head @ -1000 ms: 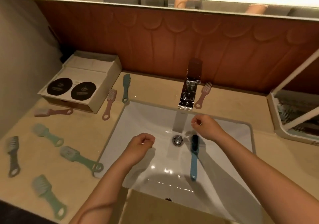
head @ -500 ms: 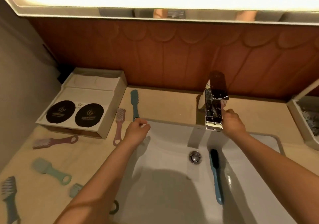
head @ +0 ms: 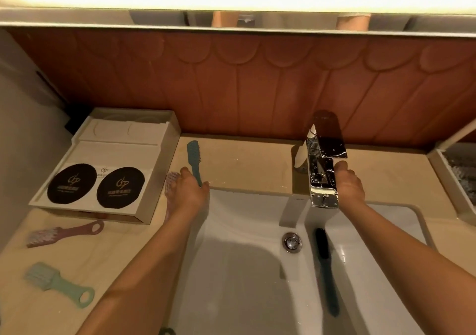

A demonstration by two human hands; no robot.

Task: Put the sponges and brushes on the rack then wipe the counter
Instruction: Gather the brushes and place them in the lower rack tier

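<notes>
My left hand [head: 189,193] lies on the counter [head: 247,164] at the sink's back left corner, its fingers and thumb closed round the handle of a teal brush [head: 193,155]. A pink brush [head: 170,184] pokes out from under that hand. My right hand [head: 347,186] reaches behind the chrome faucet [head: 323,177]; its fingertips are hidden and I see nothing in it. A blue brush with black bristles [head: 325,270] lies in the white sink [head: 244,231]. On the left counter lie another pink brush [head: 64,233] and a mint brush [head: 56,284].
A white box [head: 123,144] holding two black round pads stands at the back left against the wall. A white-framed tray [head: 443,172] sits at the right edge. The drain [head: 291,242] is in the sink's middle. A mirror hangs above the brown panelled backsplash.
Both hands left the sink bowl and reached back: the left onto the teal brush's handle, the right behind the faucet, where the pink brush seen earlier is now hidden. The view moved forward.
</notes>
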